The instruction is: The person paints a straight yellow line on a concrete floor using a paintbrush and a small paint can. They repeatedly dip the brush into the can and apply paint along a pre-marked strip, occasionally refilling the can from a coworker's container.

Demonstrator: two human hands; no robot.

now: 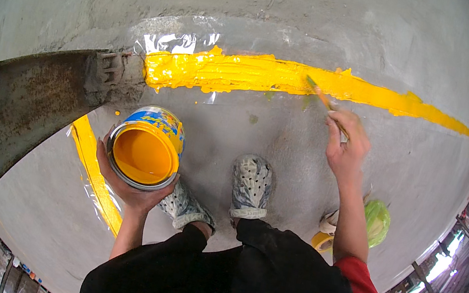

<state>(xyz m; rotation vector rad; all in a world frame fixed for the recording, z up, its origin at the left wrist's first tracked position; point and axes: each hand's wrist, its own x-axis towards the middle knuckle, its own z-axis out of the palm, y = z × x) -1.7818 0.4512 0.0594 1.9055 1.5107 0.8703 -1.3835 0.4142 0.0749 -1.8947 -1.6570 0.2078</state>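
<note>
My left hand (pixel 136 197) is wrapped round the lower side of a tilted paint can (pixel 175 136), whose open mouth faces me. Yellow paint (pixel 143 156) fills part of it, and drips coat its blue label. Between the fingers of my right hand (pixel 348 142) is a thin paintbrush (pixel 321 96). Its bristle tip touches a wide yellow stripe (pixel 247 71) of wet paint on the grey concrete floor. Thick, ridged paint covers the stripe's left end; toward the right it looks flatter and narrows with distance.
A rusty curved steel beam (pixel 40 83) stands at the left, meeting the stripe's end. Another yellow stripe (pixel 96 176) runs behind the can. Clear plastic film (pixel 168 42) edges the paint. A yellow tape roll (pixel 323 242) and green plastic bag (pixel 375 223) lie by my right forearm. People are at the far right.
</note>
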